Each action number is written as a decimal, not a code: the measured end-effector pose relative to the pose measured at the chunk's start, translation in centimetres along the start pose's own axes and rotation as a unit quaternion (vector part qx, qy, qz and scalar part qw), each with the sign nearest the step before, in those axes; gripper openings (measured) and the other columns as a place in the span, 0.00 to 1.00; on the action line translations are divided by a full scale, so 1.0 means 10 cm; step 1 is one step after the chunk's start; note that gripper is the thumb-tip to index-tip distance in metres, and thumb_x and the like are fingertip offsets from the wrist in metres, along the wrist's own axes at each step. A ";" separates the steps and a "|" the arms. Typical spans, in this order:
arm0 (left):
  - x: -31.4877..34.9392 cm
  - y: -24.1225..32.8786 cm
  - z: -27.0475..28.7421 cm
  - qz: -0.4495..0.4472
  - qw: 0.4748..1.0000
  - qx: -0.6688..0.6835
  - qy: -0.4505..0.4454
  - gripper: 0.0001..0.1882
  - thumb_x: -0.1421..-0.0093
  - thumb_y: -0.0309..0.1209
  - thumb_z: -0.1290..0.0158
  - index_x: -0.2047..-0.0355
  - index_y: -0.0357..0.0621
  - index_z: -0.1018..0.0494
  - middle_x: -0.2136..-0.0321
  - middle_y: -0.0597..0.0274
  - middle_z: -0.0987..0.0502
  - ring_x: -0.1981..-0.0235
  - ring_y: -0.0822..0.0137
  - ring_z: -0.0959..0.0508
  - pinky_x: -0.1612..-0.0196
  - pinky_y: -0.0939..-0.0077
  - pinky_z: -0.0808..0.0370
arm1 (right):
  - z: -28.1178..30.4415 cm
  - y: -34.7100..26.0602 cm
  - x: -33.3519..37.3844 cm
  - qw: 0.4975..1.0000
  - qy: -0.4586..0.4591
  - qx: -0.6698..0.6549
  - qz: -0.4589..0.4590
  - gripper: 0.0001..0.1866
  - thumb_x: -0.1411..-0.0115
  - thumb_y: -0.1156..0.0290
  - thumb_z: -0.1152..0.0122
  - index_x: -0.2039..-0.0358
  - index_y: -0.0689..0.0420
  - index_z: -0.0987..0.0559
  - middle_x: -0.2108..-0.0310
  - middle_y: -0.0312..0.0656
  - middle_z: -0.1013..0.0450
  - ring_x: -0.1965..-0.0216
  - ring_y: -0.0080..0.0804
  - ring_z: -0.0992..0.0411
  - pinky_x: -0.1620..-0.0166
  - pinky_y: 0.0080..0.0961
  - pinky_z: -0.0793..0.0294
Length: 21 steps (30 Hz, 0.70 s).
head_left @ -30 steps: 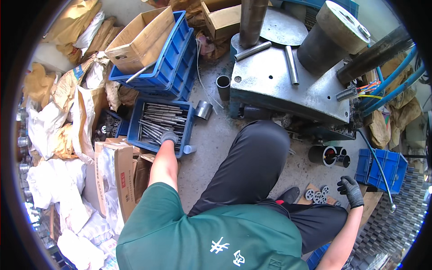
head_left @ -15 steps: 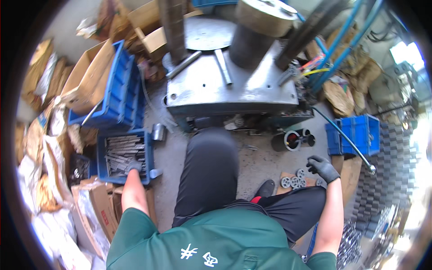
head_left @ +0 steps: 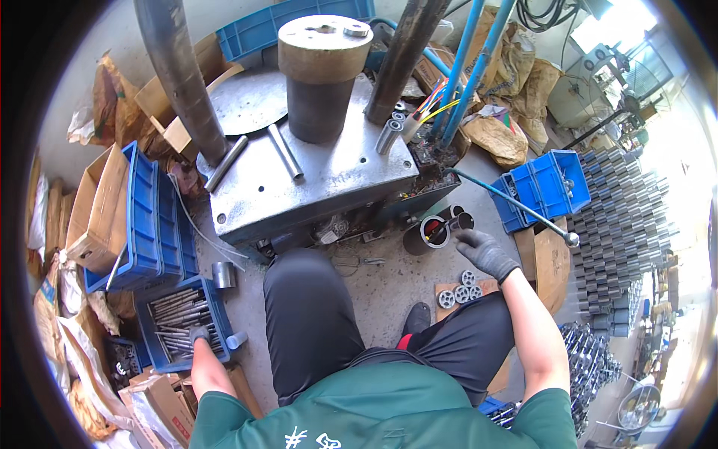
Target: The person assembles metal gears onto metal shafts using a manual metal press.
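My left hand, in a grey glove, reaches into a blue bin of long metal rods. It touches the rods, but its fingers are too small and hidden to show a grip. My right hand, in a dark grey glove, hovers open with nothing in it, its fingertips pointing left. Just beyond those fingertips stand a black cylindrical container with a pale rim and a smaller dark tube. Below the hand, several round spoked metal parts lie on a piece of cardboard.
Ahead stands a steel press table with a thick cylinder, posts and loose rods on it. Stacked blue crates rise at left. A ball-ended lever juts out at right, before stacked dark metal parts.
The view has swung right, so the table now sits further left. My right hand has moved forward and left toward the black container. My left hand stays in the rod bin.
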<state>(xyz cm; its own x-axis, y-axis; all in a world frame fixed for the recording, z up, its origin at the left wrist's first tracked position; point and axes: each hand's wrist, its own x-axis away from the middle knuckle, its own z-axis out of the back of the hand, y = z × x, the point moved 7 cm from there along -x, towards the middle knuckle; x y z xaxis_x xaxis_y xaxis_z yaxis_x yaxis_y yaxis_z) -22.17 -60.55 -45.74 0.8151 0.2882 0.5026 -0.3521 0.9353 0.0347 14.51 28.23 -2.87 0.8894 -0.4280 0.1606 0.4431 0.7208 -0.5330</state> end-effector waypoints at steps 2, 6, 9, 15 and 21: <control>0.26 -0.15 -0.01 0.000 0.973 0.176 0.148 0.29 0.40 0.31 0.46 0.38 0.35 0.30 0.52 0.38 0.18 0.50 0.44 0.17 0.49 0.59 0.21 | 0.09 -0.46 -0.11 0.999 -0.007 0.026 0.022 0.18 0.34 0.63 0.37 0.48 0.60 0.18 0.54 0.52 0.19 0.53 0.48 0.20 0.48 0.37 0.22; 0.43 -0.17 0.24 0.095 0.838 0.537 -0.019 0.26 0.36 0.32 0.44 0.38 0.46 0.30 0.62 0.51 0.19 0.61 0.58 0.18 0.59 0.64 0.20 | 0.26 -0.89 -0.28 0.989 0.032 -0.020 0.139 0.18 0.34 0.65 0.37 0.48 0.60 0.19 0.53 0.52 0.20 0.50 0.48 0.21 0.46 0.36 0.22; 1.14 0.07 0.50 0.008 0.612 0.790 0.038 0.26 0.32 0.35 0.43 0.35 0.57 0.35 0.62 0.61 0.23 0.64 0.70 0.23 0.63 0.74 0.23 | 0.15 -1.22 -0.42 0.972 -0.018 -0.192 0.135 0.17 0.33 0.67 0.36 0.47 0.60 0.19 0.53 0.49 0.20 0.51 0.39 0.21 0.46 0.33 0.23; 3.45 1.30 1.99 -0.211 0.669 0.707 0.089 0.32 0.31 0.38 0.43 0.29 0.54 0.39 0.58 0.64 0.23 0.61 0.73 0.24 0.54 0.76 0.25 | -0.14 -1.60 -0.34 0.929 -0.058 -0.334 0.150 0.17 0.31 0.73 0.35 0.44 0.63 0.21 0.50 0.39 0.20 0.48 0.23 0.25 0.43 0.26 0.24; 5.27 3.01 3.05 -0.544 0.684 0.471 0.120 0.10 0.30 0.24 0.46 0.51 0.37 0.21 0.57 0.60 0.22 0.60 0.68 0.22 0.54 0.75 0.24 | -0.18 -1.87 -0.09 0.869 -0.102 -0.436 0.210 0.22 0.31 0.72 0.35 0.38 0.61 0.25 0.47 0.39 0.22 0.46 0.24 0.25 0.41 0.28 0.24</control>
<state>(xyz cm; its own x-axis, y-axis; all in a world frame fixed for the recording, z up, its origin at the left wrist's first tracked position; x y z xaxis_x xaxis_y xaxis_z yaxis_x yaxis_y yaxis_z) -3.86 -23.49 8.10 0.8429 -0.3414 -0.4159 0.4750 0.1089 0.8732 5.22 14.13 5.43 0.9930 -0.0578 -0.1030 -0.0992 0.0650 -0.9929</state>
